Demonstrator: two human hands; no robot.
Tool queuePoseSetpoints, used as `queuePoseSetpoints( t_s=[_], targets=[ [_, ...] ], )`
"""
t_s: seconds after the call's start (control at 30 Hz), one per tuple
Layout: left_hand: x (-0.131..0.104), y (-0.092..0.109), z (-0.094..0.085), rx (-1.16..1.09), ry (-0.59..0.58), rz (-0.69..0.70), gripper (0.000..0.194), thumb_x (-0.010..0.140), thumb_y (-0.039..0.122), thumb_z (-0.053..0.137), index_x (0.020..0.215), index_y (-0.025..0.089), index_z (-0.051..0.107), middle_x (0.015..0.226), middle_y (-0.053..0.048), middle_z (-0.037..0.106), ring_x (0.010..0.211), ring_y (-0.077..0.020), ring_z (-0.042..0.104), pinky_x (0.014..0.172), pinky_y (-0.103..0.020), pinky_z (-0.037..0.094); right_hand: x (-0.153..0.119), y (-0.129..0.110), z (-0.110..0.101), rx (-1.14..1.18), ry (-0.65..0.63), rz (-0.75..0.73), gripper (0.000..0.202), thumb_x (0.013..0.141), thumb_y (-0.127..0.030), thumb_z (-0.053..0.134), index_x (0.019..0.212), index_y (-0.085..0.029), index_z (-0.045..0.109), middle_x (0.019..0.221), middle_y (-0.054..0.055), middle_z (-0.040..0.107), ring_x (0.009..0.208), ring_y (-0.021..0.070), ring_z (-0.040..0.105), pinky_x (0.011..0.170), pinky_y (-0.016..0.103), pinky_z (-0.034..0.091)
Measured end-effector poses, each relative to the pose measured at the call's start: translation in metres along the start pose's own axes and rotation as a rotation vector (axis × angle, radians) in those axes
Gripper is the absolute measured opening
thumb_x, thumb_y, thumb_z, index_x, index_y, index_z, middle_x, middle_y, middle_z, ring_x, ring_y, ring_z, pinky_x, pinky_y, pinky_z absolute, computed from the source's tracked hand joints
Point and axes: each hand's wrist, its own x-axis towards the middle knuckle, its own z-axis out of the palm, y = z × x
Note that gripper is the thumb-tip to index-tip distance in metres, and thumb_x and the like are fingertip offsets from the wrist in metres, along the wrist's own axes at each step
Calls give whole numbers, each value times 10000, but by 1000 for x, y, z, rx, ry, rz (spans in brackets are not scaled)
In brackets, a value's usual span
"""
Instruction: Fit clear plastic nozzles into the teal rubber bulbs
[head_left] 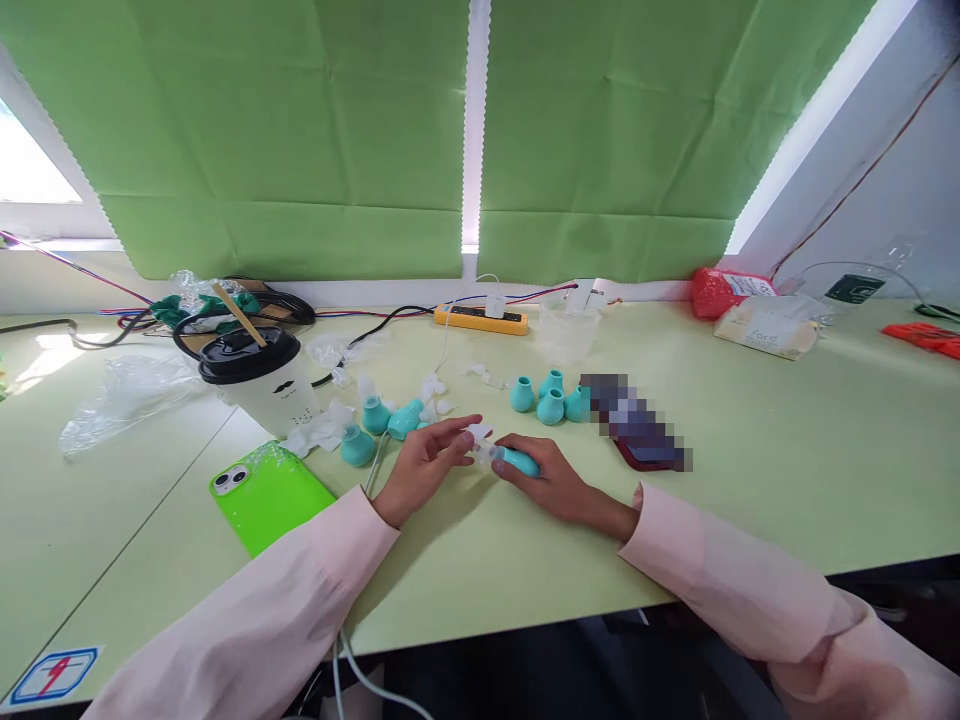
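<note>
Both hands meet above the pale green table point(750, 500), near its front edge. The right hand point(555, 478) wraps a teal bulb point(520, 461), the bulb's rounded end showing between thumb and fingers and its other end towards the left hand point(427, 465). That left hand is drawn narrow, thumb and forefinger closed on a clear plastic piece point(486, 450) at the end of the bulb; whether the piece is seated in the bulb or merely held against it, I cannot tell. A small white piece point(478, 430) shows at the left fingertips, its exact join too small to make out. For a good fit, the bulb and the clear piece are best kept on one line, with the right grip firm but gentle, since squeezing a probably soft bulb could distort its mouth. The left fingers do well to push close to the joint, as a tilted piece might bind. Three teal bulbs point(357, 446) lie left of the hands beside a white cable point(377, 462), and four more teal bulbs point(550, 406) stand beyond the right hand.
</note>
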Motion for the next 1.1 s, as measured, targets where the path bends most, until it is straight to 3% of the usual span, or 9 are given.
queuePoseSetpoints(
  t_s=[0.13, 0.3, 0.4, 0.53, 0.6, 0.8, 0.93, 1.1],
  targets=[
    [0, -3, 0, 83, 76, 82, 272, 599, 237, 637, 834, 116, 568, 868, -78, 603, 853, -181, 542, 720, -302, 469, 0, 1, 0, -5, 41, 5, 200, 788, -339, 424, 793, -166, 526, 684, 0, 534, 608, 110, 464, 581, 221, 359],
    [0, -4, 1, -10, 165, 103, 209, 505, 153, 684, 641, 134, 528, 764, -17, 541, 744, -121, 509, 581, -210, 454, -1, 2, 2, -24, 68, -12, 186, 774, -334, 442, 771, -173, 536, 657, -2, 534, 588, 109, 460, 567, 220, 360],
    [0, -5, 0, -78, 151, 86, 236, 508, 146, 689, 706, 141, 562, 719, 7, 525, 674, -94, 501, 572, -209, 448, -1, 2, 2, -48, 91, -36, 169, 765, -322, 456, 776, -176, 540, 666, 3, 546, 589, 112, 469, 571, 225, 362],
    [1, -10, -3, -129, 104, 48, 384, 562, 200, 670, 934, 161, 583, 836, -25, 589, 741, -125, 542, 702, -279, 462, -2, 1, 2, -93, 102, -47, 160, 760, -319, 461, 772, -182, 544, 663, 10, 563, 583, 121, 482, 569, 237, 363],
    [0, -11, -3, -98, 100, 21, 347, 573, 224, 666, 905, 145, 607, 853, -46, 618, 781, -149, 557, 745, -291, 450, -2, 1, 1, -102, 113, -49, 165, 765, -319, 453, 780, -183, 545, 669, 14, 574, 587, 124, 491, 572, 240, 368],
    [1, -6, -6, 100, 138, 1, 294, 545, 268, 681, 808, 139, 652, 781, -52, 659, 740, -181, 587, 680, -280, 472, -4, 2, 0, -190, 164, -90, 169, 762, -318, 461, 801, -176, 543, 709, 33, 600, 623, 135, 527, 583, 244, 374],
    [5, -2, -12, 192, 67, 0, 297, 523, 252, 692, 794, 136, 663, 778, -65, 665, 735, -192, 595, 679, -289, 488, -5, 7, -1, -376, 180, -185, 209, 761, -331, 459, 858, -169, 549, 706, 48, 607, 626, 145, 539, 530, 247, 339],
    [8, -1, -16, 83, -56, -108, 290, 509, 220, 699, 776, 115, 660, 646, -55, 664, 563, -159, 603, 596, -300, 518, -5, 12, -7, -533, 166, -299, 263, 764, -342, 457, 926, -160, 556, 647, 45, 584, 548, 130, 512, 457, 247, 255]
  ],
)
